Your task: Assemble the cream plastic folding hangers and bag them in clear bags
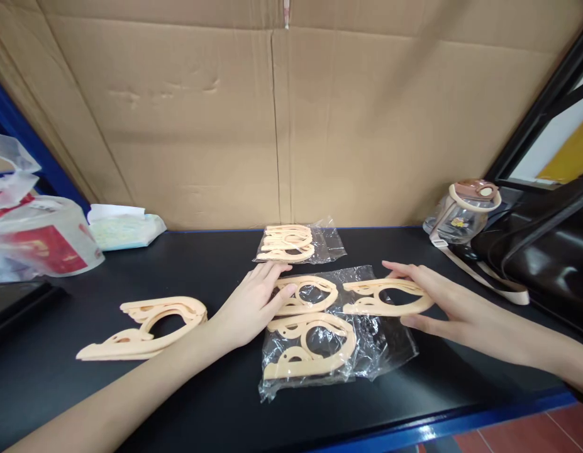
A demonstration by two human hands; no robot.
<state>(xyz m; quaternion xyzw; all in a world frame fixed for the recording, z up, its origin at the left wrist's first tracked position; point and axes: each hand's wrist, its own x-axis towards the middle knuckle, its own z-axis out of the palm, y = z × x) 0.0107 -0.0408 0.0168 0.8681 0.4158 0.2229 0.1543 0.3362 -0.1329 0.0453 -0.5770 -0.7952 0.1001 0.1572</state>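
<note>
On the black table, my left hand (260, 299) rests with fingers stretched out and thumb apart over the left end of a beige folding hanger (326, 302) in a clear plastic bag (380, 352). A second folded hanger (345, 358) lies below it in the bag. At the right, my right hand (435, 296) grips the rounded end of another folding hanger (390, 310) between thumb and fingers. That hanger's narrow ends point left, over the bag; whether they are inside the plastic, I cannot tell. Loose folded hangers (185, 305) lie stacked left of my left forearm.
Another clear bag of hangers (291, 242) lies behind, near the cardboard wall (187, 126). A strapped water bottle (465, 214) and a black bag (546, 245) stand at right. Left are a tissue pack (126, 229), a plastic-wrapped roll (50, 242) and a dark flat object (17, 305).
</note>
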